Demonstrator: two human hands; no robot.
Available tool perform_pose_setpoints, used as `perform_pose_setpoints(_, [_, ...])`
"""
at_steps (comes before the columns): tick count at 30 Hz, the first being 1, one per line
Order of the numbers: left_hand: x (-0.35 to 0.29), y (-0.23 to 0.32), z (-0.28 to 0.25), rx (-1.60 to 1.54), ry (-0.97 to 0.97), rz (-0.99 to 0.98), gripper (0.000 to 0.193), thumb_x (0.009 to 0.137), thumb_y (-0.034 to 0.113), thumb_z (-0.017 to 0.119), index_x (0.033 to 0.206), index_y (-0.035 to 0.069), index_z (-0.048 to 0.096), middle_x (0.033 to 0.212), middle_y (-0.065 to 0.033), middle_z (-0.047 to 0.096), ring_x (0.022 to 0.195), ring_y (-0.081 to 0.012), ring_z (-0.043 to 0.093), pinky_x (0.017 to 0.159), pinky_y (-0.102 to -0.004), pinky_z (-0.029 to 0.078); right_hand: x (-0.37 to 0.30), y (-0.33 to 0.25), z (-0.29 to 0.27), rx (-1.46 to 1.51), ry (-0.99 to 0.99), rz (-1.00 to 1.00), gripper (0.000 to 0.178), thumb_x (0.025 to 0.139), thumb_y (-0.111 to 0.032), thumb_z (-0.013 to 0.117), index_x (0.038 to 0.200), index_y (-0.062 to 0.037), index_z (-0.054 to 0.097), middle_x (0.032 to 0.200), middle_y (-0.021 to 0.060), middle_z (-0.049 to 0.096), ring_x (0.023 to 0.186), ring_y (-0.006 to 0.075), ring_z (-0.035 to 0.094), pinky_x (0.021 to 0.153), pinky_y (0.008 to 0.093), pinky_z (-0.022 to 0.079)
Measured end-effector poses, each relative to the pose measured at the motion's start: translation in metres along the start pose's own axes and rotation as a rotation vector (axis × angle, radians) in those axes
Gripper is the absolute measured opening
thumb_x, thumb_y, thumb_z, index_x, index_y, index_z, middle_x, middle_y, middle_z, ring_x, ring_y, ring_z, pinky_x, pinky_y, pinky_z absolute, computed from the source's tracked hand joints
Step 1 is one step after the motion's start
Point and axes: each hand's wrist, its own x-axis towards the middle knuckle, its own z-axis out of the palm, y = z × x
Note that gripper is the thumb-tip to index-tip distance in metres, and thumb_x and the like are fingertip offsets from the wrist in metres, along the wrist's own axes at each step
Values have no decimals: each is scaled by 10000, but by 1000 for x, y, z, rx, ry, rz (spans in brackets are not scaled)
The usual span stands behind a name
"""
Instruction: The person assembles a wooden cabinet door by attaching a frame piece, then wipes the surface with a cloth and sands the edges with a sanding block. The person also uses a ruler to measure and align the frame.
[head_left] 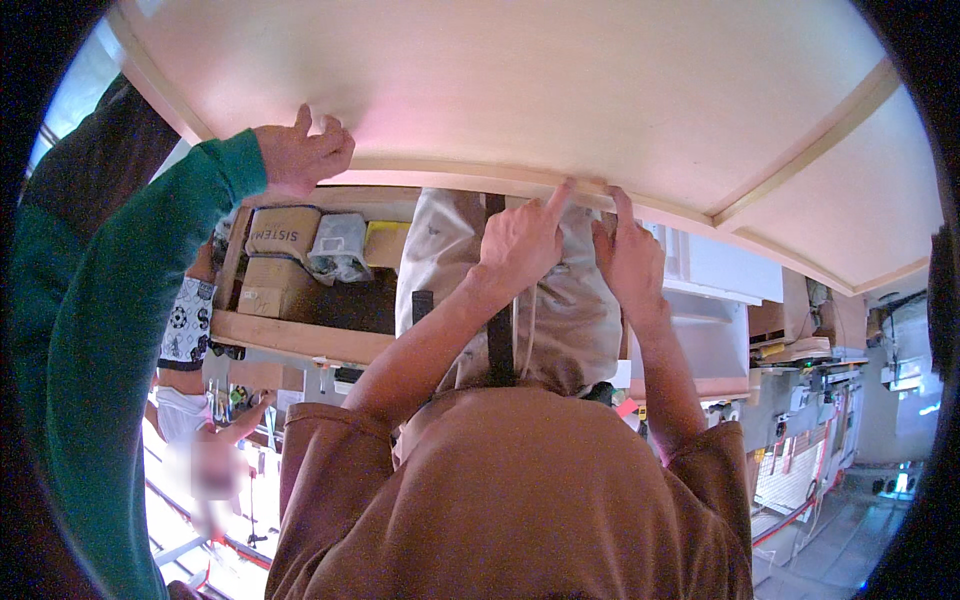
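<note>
A large pale wooden panel [520,90] edged with thin wooden strips [480,176] spans the top of the view. My left hand [523,240] has its index finger stretched to the near strip, while its other fingers look bent and partly hidden. Just to the right, my right hand [632,258] also touches that strip with an extended index finger, its thumb held apart. Neither hand appears to grip anything. Between my forearms hangs a beige apron [570,330] with black straps. At the left, a co-worker's hand [305,150] in a green sleeve hovers over or rests on the panel; contact is unclear.
A wooden shelf [290,335] below the panel holds cardboard boxes [285,232] and a clear plastic bag [340,245]. White drawers or bins [715,265] stand at the right. Another person [195,420] is in the lower left background. A crossing strip [800,150] divides the panel's right side.
</note>
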Motion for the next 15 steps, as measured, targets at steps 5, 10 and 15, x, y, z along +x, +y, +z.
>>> perform_pose_setpoints(5, [5,8,6,25,15,13,744,884,190,637,1563,160,333,893,-205,723,798,-405,732,725,-531,599,-5,11,2,7,43,54,550,962,-252,658,1449,-138,429,746,231,688,758,459,699,648,559,542])
perform_pose_setpoints(10, [10,-1,13,27,49,50,706,895,194,616,1551,194,358,888,-210,726,816,-413,732,740,-549,590,-7,23,-3,40,85,99,552,939,-244,694,1434,-182,457,684,184,659,682,425,681,612,531,517])
perform_pose_setpoints(15, [9,-8,-1,33,49,4,656,897,168,590,1520,247,400,857,-230,724,840,-429,729,764,-553,583,-5,33,5,63,137,96,527,936,-215,697,1417,-177,484,658,153,637,632,373,665,593,498,501])
